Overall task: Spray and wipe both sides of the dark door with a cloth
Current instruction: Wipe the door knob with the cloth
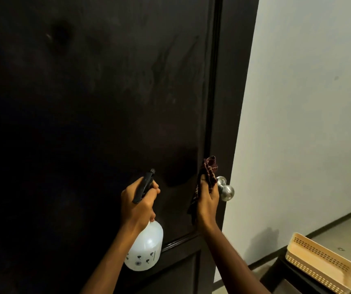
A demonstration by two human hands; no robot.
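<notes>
Grip comes first: the left hand [138,205] is wrapped round the black trigger head of a translucent white plastic spray bottle [147,249]. Its forefinger lies across the trigger, and the nozzle is aimed at the dark brown wooden door [85,107] close in front. The right hand [208,201] pinches a bunched dark red patterned cloth [209,176] between thumb and fingers, raised just beside the round silver metal door knob [226,189] near the door's edge. A darker patch shows on the panel between the two hands, with faint streaks higher up.

Spraying looks like the step in hand. It would go best in short bursts with the nozzle held a little off the panel. Working from the top down lets the cloth catch any runs, if it is opened flat and follows straight after. Only this face is in reach; the other side is yet to do. To the right, by the white wall [308,98], a cream perforated plastic basket [318,265] sits on a dark stand.
</notes>
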